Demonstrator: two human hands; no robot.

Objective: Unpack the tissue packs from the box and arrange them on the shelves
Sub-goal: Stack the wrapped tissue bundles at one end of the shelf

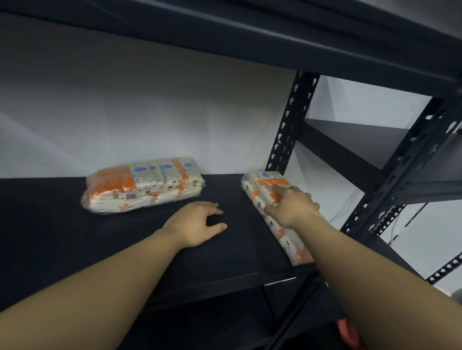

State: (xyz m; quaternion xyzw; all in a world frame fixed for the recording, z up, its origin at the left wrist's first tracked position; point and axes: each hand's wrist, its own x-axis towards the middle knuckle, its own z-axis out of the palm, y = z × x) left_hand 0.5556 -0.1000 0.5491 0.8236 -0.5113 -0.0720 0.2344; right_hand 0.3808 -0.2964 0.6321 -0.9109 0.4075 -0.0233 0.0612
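Two orange-and-white tissue packs lie on a black shelf [116, 238]. One tissue pack [142, 185] lies flat toward the back left. The other tissue pack [266, 200] lies along the shelf's right edge, running front to back. My right hand [292, 205] rests on top of this right pack with its fingers spread and nearly straight. My left hand [196, 223] lies on the bare shelf between the two packs, fingers loosely bent, holding nothing. The box is out of view.
A black upright post [290, 124] stands behind the right pack. Another shelf board [231, 29] hangs overhead. A neighbouring rack [410, 161] stands to the right. A white wall is behind.
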